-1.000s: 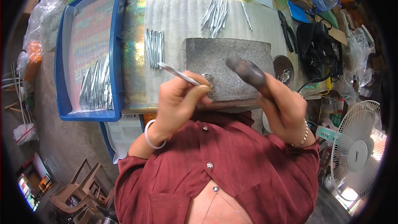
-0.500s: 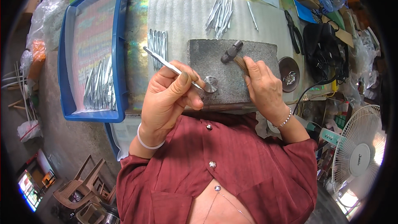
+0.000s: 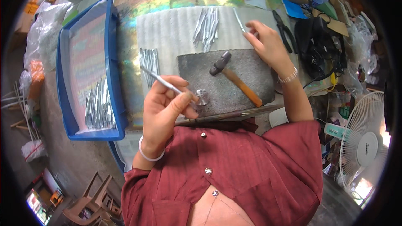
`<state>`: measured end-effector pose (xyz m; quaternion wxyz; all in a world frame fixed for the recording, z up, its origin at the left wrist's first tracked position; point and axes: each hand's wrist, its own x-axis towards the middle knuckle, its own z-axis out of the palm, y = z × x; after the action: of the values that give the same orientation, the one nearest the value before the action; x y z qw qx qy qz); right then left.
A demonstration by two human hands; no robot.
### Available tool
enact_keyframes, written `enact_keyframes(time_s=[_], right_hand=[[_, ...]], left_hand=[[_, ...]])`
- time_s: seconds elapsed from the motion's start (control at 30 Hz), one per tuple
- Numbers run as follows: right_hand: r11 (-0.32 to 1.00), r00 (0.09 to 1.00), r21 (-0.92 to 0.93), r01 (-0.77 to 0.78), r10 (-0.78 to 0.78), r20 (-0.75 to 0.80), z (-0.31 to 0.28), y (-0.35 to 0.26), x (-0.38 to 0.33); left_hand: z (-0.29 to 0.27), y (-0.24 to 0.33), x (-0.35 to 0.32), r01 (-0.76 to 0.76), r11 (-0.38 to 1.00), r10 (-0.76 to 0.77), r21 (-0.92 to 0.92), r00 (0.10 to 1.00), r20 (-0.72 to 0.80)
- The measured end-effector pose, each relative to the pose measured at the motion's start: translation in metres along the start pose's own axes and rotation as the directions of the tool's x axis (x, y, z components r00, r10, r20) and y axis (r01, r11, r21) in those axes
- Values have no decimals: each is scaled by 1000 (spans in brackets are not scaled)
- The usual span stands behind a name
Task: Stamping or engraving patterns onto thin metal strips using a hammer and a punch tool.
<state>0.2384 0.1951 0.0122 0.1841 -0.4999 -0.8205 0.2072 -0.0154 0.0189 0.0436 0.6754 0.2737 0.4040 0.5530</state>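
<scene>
My left hand pinches a slim silver metal rod, held tilted over the near left corner of a dark stone block. Close to those fingertips, a small round metal disc rests on the block. My right hand is empty, thumb and fingers apart, just beside a single thin silver rod on the white foam sheet. A hammer with a wooden handle lies on the block, untouched.
Bundles of similar rods lie on the foam, one at the far middle, one at left. A blue tray holds more rods. Black-handled pliers and a black bag are at right; a fan stands beyond.
My right hand has let go of the hammer and moved away to the far side, near the lone rod. My left hand still holds its rod. The whole view has shifted slightly.
</scene>
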Motion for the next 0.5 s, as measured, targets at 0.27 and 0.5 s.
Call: enact_keyframes(time_s=[0.27, 0.5], right_hand=[[941, 1000, -337, -21, 24, 5, 46, 65, 64], [925, 994, -364, -107, 112, -7, 13, 33, 64]], left_hand=[[7, 4, -16, -62, 973, 78, 224, 995, -64], [5, 2, -19, -192, 900, 230, 392, 972, -53]])
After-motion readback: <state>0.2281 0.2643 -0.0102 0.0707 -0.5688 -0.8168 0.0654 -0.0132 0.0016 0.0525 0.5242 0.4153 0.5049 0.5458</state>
